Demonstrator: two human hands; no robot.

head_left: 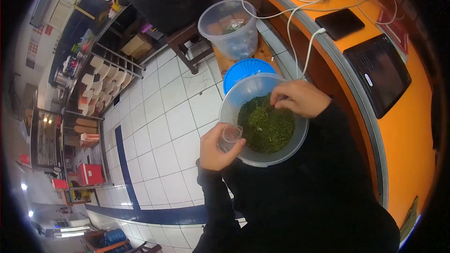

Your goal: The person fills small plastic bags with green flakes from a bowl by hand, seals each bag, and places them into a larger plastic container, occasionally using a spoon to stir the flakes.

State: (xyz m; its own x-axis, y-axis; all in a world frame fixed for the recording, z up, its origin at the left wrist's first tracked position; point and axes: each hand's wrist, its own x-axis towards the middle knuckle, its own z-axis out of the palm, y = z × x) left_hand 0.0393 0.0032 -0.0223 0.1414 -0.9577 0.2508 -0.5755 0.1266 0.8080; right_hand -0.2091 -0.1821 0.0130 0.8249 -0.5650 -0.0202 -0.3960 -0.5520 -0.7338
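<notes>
A round translucent tub [228, 107] rests at my lap, its bottom covered with chopped green herbs [267, 124]. My left hand [218, 147] is at the tub's left rim, thumb and fingers wrapped round a small clear cup [232, 133]. Over the right side of the herbs is my right hand [302, 98], its fingers curled and pressed together; what they hold, if anything, is too small to make out. Behind the tub's far rim lies a blue ribbed lid [246, 69].
Another clear bucket [227, 33] with bags inside stands on a wooden bench [215, 63]. An orange counter [403, 136] at the right holds a tablet [377, 72], a phone [340, 23] and white cables. A person in dark clothing [159, 0] is at the back, near a wooden stool [180, 42].
</notes>
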